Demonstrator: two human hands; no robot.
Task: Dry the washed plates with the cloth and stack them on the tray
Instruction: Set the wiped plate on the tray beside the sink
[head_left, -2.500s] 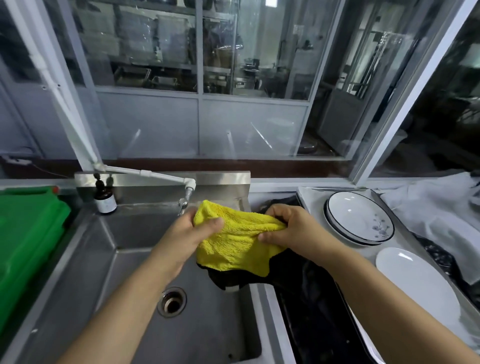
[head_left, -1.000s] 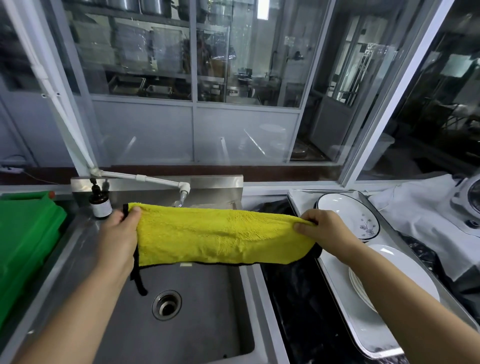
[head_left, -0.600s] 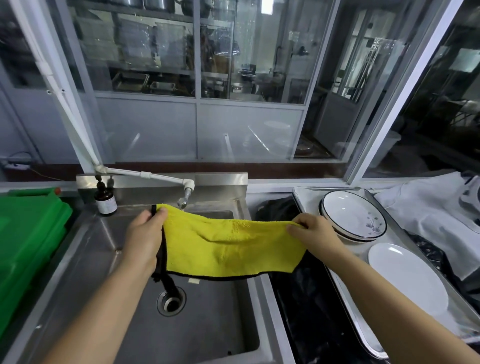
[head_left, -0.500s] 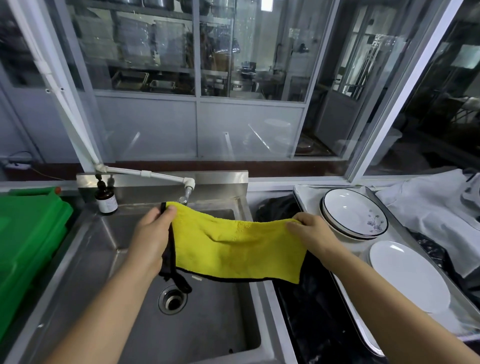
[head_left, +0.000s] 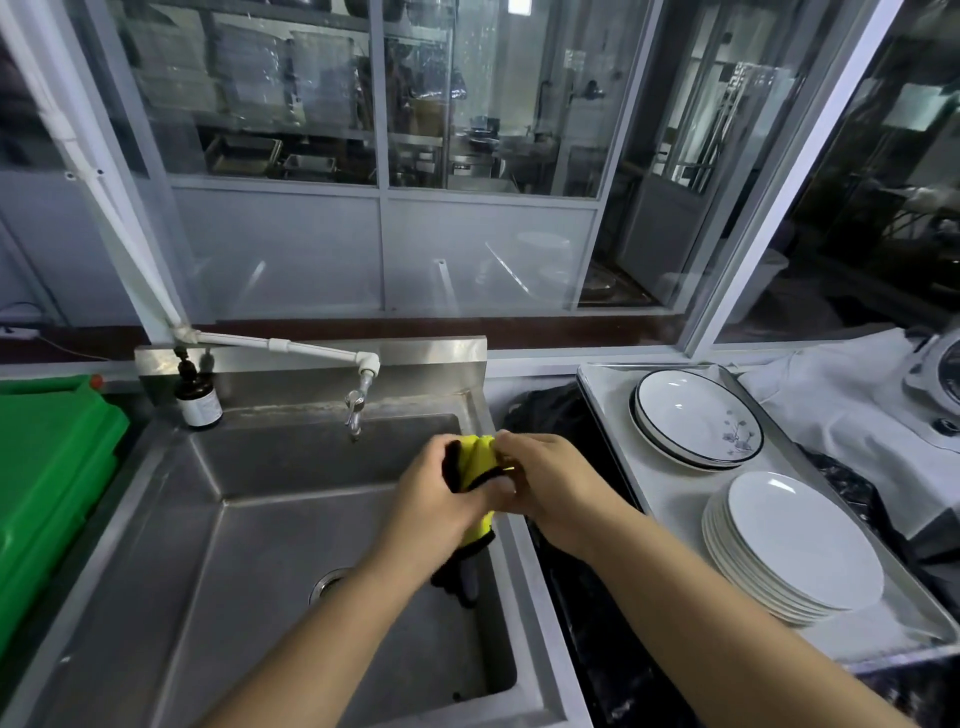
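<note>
A yellow cloth (head_left: 479, 457) with a black underside is bunched up between both my hands above the right side of the steel sink (head_left: 249, 519). My left hand (head_left: 436, 504) grips it from the left and my right hand (head_left: 550, 483) grips it from the right, the hands touching. A black end of the cloth hangs down below them. On the metal tray (head_left: 613, 410) to the right lie a stack of several plain white plates (head_left: 795, 545) in front and two black-rimmed flowered plates (head_left: 696, 415) behind.
A tap (head_left: 358, 400) juts over the sink's back edge, with a brown bottle (head_left: 197, 400) beside it. A green plastic crate (head_left: 47, 478) stands at the left. Black sheeting (head_left: 576, 571) lies between sink and tray, and white cloth (head_left: 852, 410) lies right of the tray.
The cloth was stretched out wide between my hands; now my hands have come together and the cloth is folded and bunched between them.
</note>
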